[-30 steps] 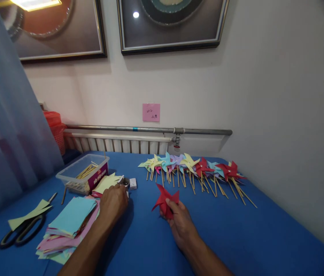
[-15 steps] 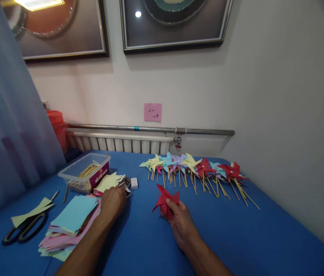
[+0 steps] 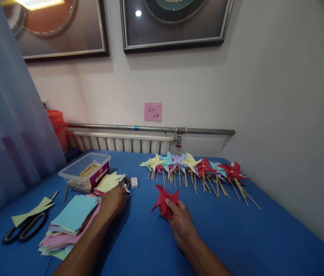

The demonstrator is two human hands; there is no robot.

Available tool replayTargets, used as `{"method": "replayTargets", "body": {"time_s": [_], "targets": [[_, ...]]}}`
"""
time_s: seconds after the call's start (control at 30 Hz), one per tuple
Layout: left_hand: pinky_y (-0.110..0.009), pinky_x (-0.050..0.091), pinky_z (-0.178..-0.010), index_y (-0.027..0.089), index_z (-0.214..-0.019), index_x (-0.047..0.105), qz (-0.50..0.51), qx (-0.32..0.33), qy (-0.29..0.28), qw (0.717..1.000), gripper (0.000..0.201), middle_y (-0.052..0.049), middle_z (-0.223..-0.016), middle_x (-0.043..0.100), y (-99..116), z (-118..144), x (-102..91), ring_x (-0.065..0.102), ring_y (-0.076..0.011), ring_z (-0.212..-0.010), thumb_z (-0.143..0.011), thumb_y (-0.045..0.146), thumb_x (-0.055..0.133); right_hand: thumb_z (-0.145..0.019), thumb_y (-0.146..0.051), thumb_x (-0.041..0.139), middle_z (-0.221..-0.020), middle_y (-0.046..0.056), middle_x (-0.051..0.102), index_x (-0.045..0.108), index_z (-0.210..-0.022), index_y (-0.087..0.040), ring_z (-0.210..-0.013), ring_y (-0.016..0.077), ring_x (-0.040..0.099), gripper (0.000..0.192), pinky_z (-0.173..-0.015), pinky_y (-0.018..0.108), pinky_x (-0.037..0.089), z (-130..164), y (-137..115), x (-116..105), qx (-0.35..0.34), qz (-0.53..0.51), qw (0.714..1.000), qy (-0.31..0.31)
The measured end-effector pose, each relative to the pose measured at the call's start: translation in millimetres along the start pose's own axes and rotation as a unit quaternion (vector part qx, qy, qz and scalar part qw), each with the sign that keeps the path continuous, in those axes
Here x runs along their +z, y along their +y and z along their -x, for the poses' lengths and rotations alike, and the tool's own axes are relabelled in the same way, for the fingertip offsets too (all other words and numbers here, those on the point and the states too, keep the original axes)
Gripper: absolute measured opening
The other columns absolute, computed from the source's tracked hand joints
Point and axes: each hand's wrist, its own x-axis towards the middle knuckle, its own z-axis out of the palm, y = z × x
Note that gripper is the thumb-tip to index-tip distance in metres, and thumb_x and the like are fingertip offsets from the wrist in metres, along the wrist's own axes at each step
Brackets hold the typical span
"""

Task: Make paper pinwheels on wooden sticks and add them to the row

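Note:
My right hand (image 3: 183, 222) pinches a red paper pinwheel (image 3: 164, 201) between thumb and fingers, just above the blue table, its blades folded to the middle. My left hand (image 3: 114, 201) is closed, its fingertips bent down at a small open box (image 3: 126, 183) with small metal pieces inside. What those fingertips hold, if anything, is hidden. A little white box (image 3: 134, 183) stands just right of the open one. Yellow folded paper pieces (image 3: 108, 181) lie behind my left hand. Beside that forearm is a stack of coloured paper sheets (image 3: 74, 214), light blue on top.
A clear plastic tub (image 3: 67, 174) holds thin wooden sticks. Black-handled scissors (image 3: 25, 230) lie at the left with a pale strip across them. Finished pinwheels on sticks (image 3: 190, 163) form a row along the back right. Behind the table run a radiator and a metal pipe (image 3: 150, 129).
My left fingers have shifted slightly at the small open box. My right hand keeps the red pinwheel in almost the same place.

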Motion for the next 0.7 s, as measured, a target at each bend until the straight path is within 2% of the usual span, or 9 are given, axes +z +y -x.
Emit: {"method": "replayTargets", "body": {"time_s": [0.1,0.33,0.7], "targets": [[-0.037,0.049,-0.083,0.022,-0.104,0.075,-0.031,0.003,-0.021,0.999,0.032,-0.016,-0.117,0.077,0.6,0.2,-0.9,0.072,-0.0312,-0.107,-0.101,0.03,0.045,-0.056,-0.036,0.096,-0.063,-0.003,0.068,0.071,-0.074,-0.02,-0.059,0.0155,0.059,0.035,-0.061,0.03,0.049,1.2,-1.1,1.6,0.002,0.0,1.0,0.005],[-0.039,0.05,-0.087,0.027,-0.117,0.074,-0.049,0.027,-0.021,0.998,0.037,-0.014,-0.125,0.075,3.1,1.6,-1.6,0.071,-0.0312,-0.114,-0.102,0.026,0.04,-0.058,-0.036,0.095,-0.065,-0.003,0.068,0.073,-0.078,-0.02,-0.061,0.0161,0.059,0.034,-0.063,0.03,0.049,2.4,-0.9,2.2,-0.002,-0.002,1.0,0.0],[-0.038,0.049,-0.086,0.024,-0.105,0.077,-0.032,0.01,-0.043,0.999,0.029,-0.016,-0.119,0.078,3.2,0.6,-8.2,0.072,-0.0325,-0.111,-0.098,0.027,0.049,-0.055,-0.035,0.096,-0.063,-0.002,0.069,0.07,-0.075,-0.02,-0.06,0.0162,0.059,0.036,-0.062,0.03,0.05,2.0,-2.1,3.7,0.0,-0.002,1.0,0.008]]}}
